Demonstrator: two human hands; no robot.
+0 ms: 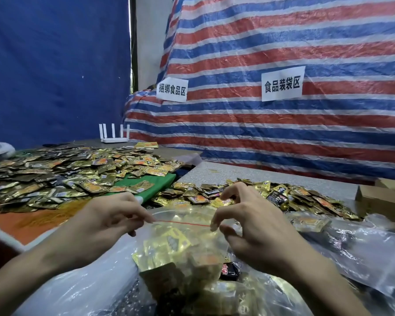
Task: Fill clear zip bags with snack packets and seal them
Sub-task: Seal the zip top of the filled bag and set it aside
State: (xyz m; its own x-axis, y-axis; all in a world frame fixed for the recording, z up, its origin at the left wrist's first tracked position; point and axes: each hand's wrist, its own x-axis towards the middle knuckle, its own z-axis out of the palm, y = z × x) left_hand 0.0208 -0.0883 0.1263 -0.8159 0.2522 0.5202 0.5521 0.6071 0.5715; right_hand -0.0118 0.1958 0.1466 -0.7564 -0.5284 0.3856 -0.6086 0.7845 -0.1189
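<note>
Your zip bag (pixel 183 233): clear, glossy plastic film, crinkled. Snack packets (pixel 78 172) in front of you: shiny gold foil. Striped tarp (pixel 283 137): woven plastic, slight sheen. Cardboard box (pixel 383 199) at your right: matt.

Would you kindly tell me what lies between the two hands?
Head view: the red seal strip of the clear zip bag, pinched by left hand and right hand.

I counted two hands, the left hand (pixel 100 221) and the right hand (pixel 253 226), both pinching one clear zip bag (pixel 183 238). Snack packets lay in two piles, the left heap (pixel 66 172) and the right heap (pixel 271 195), too many to tally singly. Two signs, the left sign (pixel 172 90) and the right sign (pixel 282 86). One router (pixel 113 139), five antennas (pixel 113 131).
</note>
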